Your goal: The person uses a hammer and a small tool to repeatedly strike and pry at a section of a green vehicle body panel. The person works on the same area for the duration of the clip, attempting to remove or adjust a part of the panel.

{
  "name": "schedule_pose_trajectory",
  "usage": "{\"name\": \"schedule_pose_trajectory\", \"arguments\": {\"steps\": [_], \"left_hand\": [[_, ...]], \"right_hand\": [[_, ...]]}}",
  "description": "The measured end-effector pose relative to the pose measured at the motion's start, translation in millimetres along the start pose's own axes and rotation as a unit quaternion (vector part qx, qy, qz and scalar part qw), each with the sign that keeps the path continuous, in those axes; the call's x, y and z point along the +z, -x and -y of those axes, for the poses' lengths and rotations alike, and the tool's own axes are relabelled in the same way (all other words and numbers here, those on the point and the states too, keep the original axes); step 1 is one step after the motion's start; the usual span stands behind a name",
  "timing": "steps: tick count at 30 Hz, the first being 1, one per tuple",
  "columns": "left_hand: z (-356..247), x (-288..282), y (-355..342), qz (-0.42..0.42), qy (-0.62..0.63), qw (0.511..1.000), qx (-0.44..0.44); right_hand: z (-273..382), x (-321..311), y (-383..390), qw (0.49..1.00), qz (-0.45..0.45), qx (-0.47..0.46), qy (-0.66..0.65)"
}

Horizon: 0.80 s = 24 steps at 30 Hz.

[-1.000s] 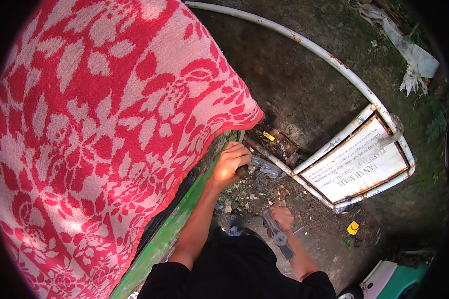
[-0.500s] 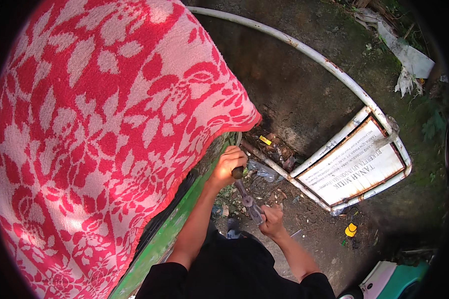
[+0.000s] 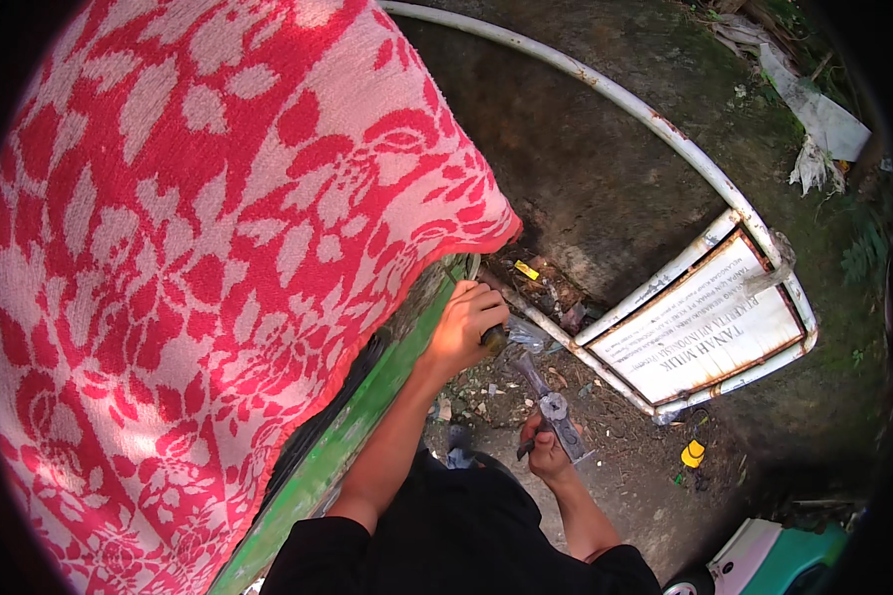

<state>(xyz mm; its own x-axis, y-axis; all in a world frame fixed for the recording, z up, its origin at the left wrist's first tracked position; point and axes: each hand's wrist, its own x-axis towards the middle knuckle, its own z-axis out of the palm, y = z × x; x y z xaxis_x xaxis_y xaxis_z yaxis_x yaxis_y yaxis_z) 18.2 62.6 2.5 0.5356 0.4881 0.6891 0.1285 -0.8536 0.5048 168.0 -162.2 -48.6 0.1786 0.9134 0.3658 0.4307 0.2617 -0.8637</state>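
My left hand (image 3: pixel 473 324) is wrapped round a tool with a dark, rounded handle end (image 3: pixel 493 338), beside the hem of the red and pink floral towel (image 3: pixel 238 208). The working end is mostly hidden by my fingers and the towel's edge. My right hand (image 3: pixel 548 456) is closed on grey metal pliers (image 3: pixel 554 406) with a round pivot. Their narrow end points up toward my left hand, apart from the dark handle. Below the towel runs a worn green edge (image 3: pixel 392 382), which my left forearm lies along.
A bent white pipe frame (image 3: pixel 655 129) holds a rusty-edged sign (image 3: pixel 700 322) on the right. Litter and a yellow scrap (image 3: pixel 527 270) lie by its foot. A yellow object (image 3: pixel 693 453) is on the ground, and a green and white vehicle part (image 3: pixel 774 560) stands at lower right.
The pliers have swung away from the dark handle, down and to the right with my right hand. My left hand keeps its hold and has shifted slightly right.
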Motion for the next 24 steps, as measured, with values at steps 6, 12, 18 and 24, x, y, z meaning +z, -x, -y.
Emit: {"name": "schedule_pose_trajectory", "arguments": {"steps": [6, 12, 18, 24], "left_hand": [[2, 5, -3, 0.004, -0.024, 1.000, 0.006], [3, 2, -6, 0.016, 0.008, 1.000, -0.002], [0, 2, -2, -0.018, -0.005, 1.000, -0.017], [1, -5, -11, -0.010, 0.020, 1.000, -0.016]], "right_hand": [[-6, -8, 8, 1.000, 0.010, -0.007, -0.020], [-15, 4, -12, 0.991, -0.016, -0.072, -0.109], [8, 2, -18, 0.981, -0.089, 0.000, -0.173], [-16, 7, -22, 0.983, -0.010, -0.126, -0.131]]}}
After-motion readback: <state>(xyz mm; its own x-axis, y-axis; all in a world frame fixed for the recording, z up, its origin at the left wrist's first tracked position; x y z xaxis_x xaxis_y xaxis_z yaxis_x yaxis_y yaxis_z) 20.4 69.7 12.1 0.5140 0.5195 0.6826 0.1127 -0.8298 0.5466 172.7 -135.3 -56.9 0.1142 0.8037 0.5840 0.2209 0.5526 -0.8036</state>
